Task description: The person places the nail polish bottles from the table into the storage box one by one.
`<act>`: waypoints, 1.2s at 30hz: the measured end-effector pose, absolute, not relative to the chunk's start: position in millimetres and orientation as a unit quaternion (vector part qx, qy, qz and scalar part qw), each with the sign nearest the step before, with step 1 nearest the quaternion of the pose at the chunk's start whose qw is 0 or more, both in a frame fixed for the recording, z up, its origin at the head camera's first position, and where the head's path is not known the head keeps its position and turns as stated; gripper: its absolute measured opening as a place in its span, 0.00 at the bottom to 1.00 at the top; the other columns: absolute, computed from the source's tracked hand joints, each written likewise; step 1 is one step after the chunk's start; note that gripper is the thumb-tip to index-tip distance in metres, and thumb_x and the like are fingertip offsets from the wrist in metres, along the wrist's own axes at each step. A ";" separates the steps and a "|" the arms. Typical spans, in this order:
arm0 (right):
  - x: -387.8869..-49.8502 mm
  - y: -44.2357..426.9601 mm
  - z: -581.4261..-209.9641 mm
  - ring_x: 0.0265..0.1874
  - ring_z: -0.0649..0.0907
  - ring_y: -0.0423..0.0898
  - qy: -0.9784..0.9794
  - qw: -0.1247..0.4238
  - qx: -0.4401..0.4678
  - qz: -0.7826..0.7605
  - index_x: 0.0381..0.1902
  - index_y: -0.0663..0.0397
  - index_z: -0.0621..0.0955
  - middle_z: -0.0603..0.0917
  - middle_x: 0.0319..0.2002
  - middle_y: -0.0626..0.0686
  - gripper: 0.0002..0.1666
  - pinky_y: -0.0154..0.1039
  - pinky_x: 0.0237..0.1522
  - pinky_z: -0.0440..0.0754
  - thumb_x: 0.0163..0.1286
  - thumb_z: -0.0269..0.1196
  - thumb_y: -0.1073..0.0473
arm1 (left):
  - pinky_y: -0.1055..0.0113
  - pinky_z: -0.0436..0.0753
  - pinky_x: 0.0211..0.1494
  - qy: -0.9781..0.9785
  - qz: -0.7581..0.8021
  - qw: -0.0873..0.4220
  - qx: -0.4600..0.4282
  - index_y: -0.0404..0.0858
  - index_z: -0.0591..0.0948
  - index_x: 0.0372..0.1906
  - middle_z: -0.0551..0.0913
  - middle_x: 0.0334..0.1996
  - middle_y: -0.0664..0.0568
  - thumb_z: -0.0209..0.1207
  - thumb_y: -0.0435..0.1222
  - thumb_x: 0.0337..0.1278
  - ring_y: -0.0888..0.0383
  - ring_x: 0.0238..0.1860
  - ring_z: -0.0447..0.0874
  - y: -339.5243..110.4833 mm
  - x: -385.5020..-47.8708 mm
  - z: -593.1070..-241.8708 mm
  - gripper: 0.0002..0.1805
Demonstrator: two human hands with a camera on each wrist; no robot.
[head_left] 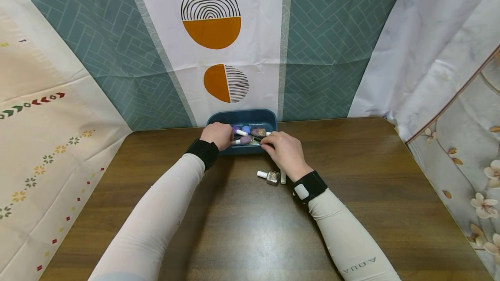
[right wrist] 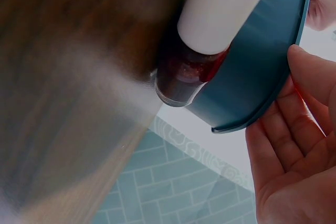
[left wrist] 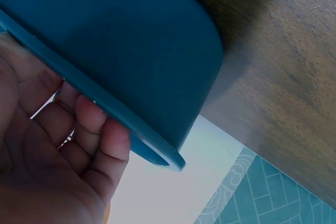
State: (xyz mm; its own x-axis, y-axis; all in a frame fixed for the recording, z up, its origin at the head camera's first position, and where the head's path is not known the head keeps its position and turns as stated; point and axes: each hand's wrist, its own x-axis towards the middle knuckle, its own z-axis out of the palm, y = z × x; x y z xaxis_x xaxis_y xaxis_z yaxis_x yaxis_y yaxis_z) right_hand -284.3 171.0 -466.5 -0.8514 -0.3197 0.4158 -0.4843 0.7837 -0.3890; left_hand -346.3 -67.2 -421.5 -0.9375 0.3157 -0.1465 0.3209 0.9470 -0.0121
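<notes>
A dark blue bin point(head_left: 255, 116) stands at the table's back edge with several nail polish bottles in it, among them a purple bottle point(head_left: 245, 140) and a glittery one point(head_left: 258, 132). My left hand point(head_left: 217, 135) is over the bin's left end; its fingers point(left wrist: 114, 139) curl at the rim, tips partly hidden. Over the right front corner is my right hand point(head_left: 287, 151), its thumb point(right wrist: 310, 66) at the rim and fingertips beside a black cap point(head_left: 257, 139). Whether either hand pinches anything inside is hidden.
Before the bin, a glitter nail polish bottle point(head_left: 272, 178) lies on the wooden table point(head_left: 250, 233). Close by is a dark red bottle point(right wrist: 186, 74) with a white cap point(right wrist: 220, 11), partly under my right hand. Patterned cloth point(head_left: 324, 55) hangs behind the table.
</notes>
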 end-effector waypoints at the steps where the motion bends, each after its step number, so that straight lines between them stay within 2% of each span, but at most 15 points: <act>1: -284.5 171.0 -466.5 0.43 0.87 0.48 -0.930 0.165 0.216 0.248 0.46 0.46 0.95 0.91 0.43 0.47 0.06 0.49 0.42 0.85 0.77 0.75 0.55 | 0.54 0.86 0.46 0.984 -0.019 0.071 0.163 0.39 0.92 0.38 0.87 0.30 0.50 0.73 0.39 0.73 0.49 0.34 0.82 -67.2 -345.8 -421.0 0.08; 9: -285.0 170.7 -468.1 0.43 0.86 0.48 -0.930 0.167 0.216 0.245 0.47 0.46 0.95 0.91 0.42 0.46 0.06 0.49 0.41 0.85 0.77 0.75 0.55 | 0.53 0.85 0.47 0.984 -0.008 0.076 0.160 0.38 0.93 0.40 0.87 0.31 0.50 0.73 0.39 0.74 0.48 0.35 0.83 -67.9 -344.5 -419.2 0.08; 15: -285.4 170.4 -468.3 0.43 0.87 0.48 -0.929 0.171 0.217 0.246 0.46 0.46 0.95 0.91 0.43 0.46 0.05 0.48 0.42 0.85 0.77 0.75 0.55 | 0.53 0.85 0.49 0.984 0.006 0.059 0.167 0.38 0.93 0.41 0.89 0.34 0.49 0.74 0.39 0.73 0.48 0.37 0.83 -71.8 -339.4 -417.9 0.08; 23: -284.5 170.3 -467.9 0.43 0.87 0.48 -0.930 0.169 0.217 0.245 0.46 0.46 0.95 0.91 0.42 0.47 0.05 0.49 0.42 0.85 0.77 0.75 0.55 | 0.54 0.82 0.46 0.984 0.024 0.036 0.174 0.37 0.93 0.40 0.87 0.32 0.49 0.74 0.38 0.71 0.49 0.35 0.81 -75.5 -337.7 -420.0 0.07; 31: -284.2 169.7 -466.7 0.44 0.87 0.48 -0.929 0.166 0.214 0.251 0.46 0.47 0.95 0.92 0.43 0.47 0.06 0.49 0.42 0.86 0.77 0.75 0.55 | 0.51 0.83 0.56 0.982 0.036 -0.014 0.185 0.35 0.93 0.53 0.91 0.44 0.44 0.76 0.35 0.69 0.44 0.45 0.83 -76.5 -324.7 -413.3 0.12; 36: -283.8 170.1 -466.9 0.45 0.87 0.49 -0.930 0.164 0.214 0.251 0.47 0.47 0.95 0.92 0.43 0.47 0.06 0.50 0.43 0.86 0.77 0.75 0.55 | 0.51 0.83 0.56 0.978 0.054 -0.039 0.196 0.35 0.92 0.55 0.90 0.46 0.42 0.75 0.35 0.70 0.43 0.47 0.83 -74.7 -312.7 -409.1 0.14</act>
